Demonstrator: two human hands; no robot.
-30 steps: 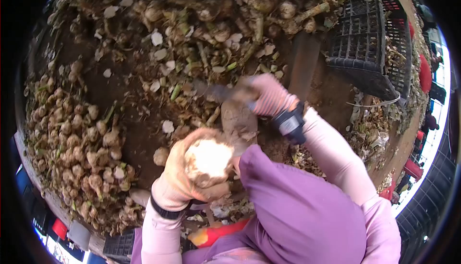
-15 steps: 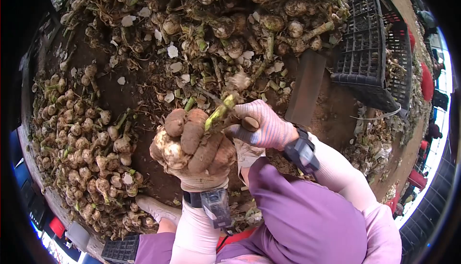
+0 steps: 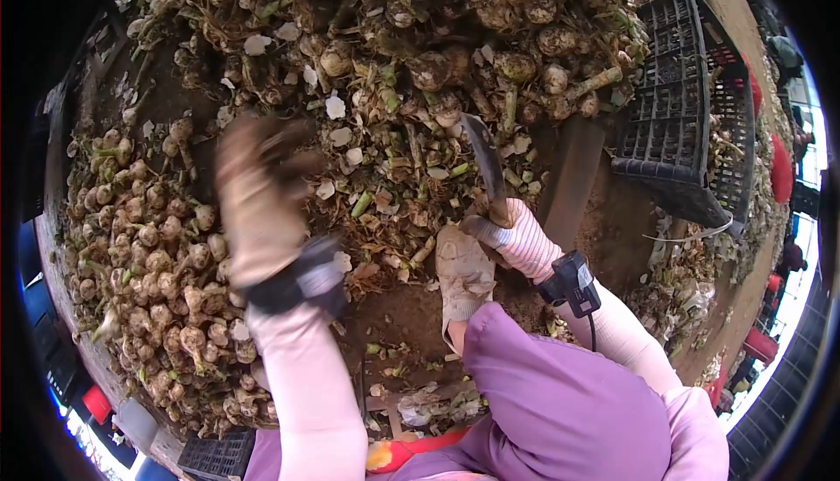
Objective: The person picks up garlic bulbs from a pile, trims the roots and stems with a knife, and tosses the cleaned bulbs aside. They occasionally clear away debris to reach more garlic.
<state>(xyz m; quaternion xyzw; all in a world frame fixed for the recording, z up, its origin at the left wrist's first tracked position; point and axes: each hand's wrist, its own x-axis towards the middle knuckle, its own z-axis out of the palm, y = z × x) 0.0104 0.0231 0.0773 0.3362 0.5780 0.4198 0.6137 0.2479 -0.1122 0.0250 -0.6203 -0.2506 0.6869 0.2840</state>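
My right hand (image 3: pixel 516 238), in a striped glove, is closed round the handle of a knife (image 3: pixel 486 155). Its dark, slightly curved blade points up and away from me, over the trimmings on the ground. My left hand (image 3: pixel 261 161), in a soil-stained glove, is off to the left, smeared by motion. Whether anything is in its fingers cannot be made out. Beside it lies a pile of trimmed garlic bulbs (image 3: pixel 162 262). Ahead, a larger heap of garlic with stalks (image 3: pixel 429 70) covers the ground.
A black plastic crate (image 3: pixel 669 105) stands tilted at the right. A flat, dark board-like piece (image 3: pixel 573 179) lies between it and the heap. My shoe (image 3: pixel 464 271) rests among stem pieces and peelings. Another black crate (image 3: pixel 217 453) is at the lower left.
My left hand has swung left and away from my right hand; the garlic bulbs it gripped no longer show in it. My right hand moved slightly right and down, its knife blade now plainly visible.
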